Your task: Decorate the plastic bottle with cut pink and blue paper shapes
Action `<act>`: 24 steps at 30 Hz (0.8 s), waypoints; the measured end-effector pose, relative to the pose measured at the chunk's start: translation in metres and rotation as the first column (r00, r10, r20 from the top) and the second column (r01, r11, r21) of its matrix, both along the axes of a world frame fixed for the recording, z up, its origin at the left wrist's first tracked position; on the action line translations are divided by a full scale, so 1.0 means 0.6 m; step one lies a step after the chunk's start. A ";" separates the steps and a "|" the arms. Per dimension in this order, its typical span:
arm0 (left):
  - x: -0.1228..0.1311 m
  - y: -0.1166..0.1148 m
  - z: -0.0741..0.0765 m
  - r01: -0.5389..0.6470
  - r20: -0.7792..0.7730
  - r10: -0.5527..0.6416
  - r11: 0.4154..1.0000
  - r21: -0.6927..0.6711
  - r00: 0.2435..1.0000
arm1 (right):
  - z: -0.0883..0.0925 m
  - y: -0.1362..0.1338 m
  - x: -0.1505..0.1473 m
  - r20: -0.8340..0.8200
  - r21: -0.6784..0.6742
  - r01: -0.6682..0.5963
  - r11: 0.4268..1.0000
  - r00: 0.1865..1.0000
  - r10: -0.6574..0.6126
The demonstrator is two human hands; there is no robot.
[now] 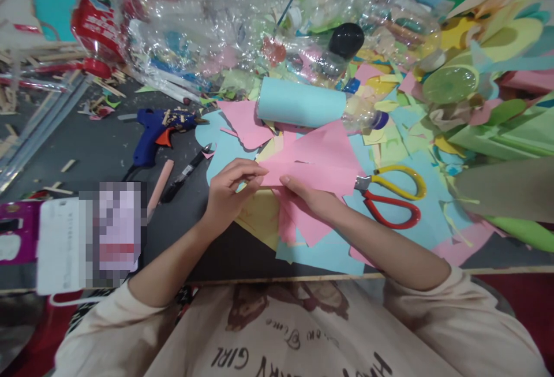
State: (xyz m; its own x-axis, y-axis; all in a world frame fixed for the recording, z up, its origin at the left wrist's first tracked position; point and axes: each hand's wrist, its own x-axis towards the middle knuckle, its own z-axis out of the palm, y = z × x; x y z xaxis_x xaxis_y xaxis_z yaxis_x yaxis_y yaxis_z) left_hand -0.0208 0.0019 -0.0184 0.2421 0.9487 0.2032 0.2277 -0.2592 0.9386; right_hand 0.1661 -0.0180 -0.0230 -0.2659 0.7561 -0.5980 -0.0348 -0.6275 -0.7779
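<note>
Both my hands hold a pink paper piece (320, 163) just above the dark table. My left hand (227, 192) pinches its left edge with thumb and fingers closed. My right hand (309, 198) grips the lower edge, fingers curled under the sheet. Under them lie yellow paper (259, 218), more pink scraps (303, 227) and light blue sheets (329, 253). Red and yellow scissors (392, 192) lie shut just right of my right hand.
A light blue paper roll (298, 103) lies behind the pink sheet. A blue glue gun (158, 129) and a small cutter (184, 175) lie to the left. Clear plastic bottles (216, 25) pile at the back; coloured paper shapes (489, 65) fill the right. A white card (60, 244) sits near left.
</note>
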 end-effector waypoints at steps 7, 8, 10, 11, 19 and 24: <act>-0.002 0.001 -0.003 0.016 0.009 -0.016 0.998 0.064 1.000 | -0.002 -0.002 0.002 0.075 0.035 0.002 0.999 0.997 -0.005; -0.002 0.001 -0.003 0.016 0.008 -0.016 0.998 0.063 1.000 | -0.003 -0.002 0.002 0.083 0.033 0.006 0.999 0.996 -0.009; -0.002 0.001 -0.003 0.016 0.004 -0.016 0.998 0.061 1.000 | -0.004 -0.002 0.002 0.094 0.029 0.025 0.999 0.995 -0.027; -0.001 0.001 -0.002 0.016 0.001 -0.016 0.998 0.061 1.000 | -0.004 -0.002 0.003 0.104 0.024 0.031 0.999 0.994 -0.034; -0.001 -0.001 -0.003 0.009 -0.021 -0.007 0.997 0.075 1.000 | 0.007 -0.001 0.001 0.121 -0.012 0.079 0.997 0.990 -0.077; -0.001 -0.001 -0.003 0.015 -0.008 -0.014 0.996 0.089 1.000 | 0.005 -0.002 0.001 0.140 -0.067 0.103 0.992 0.986 -0.092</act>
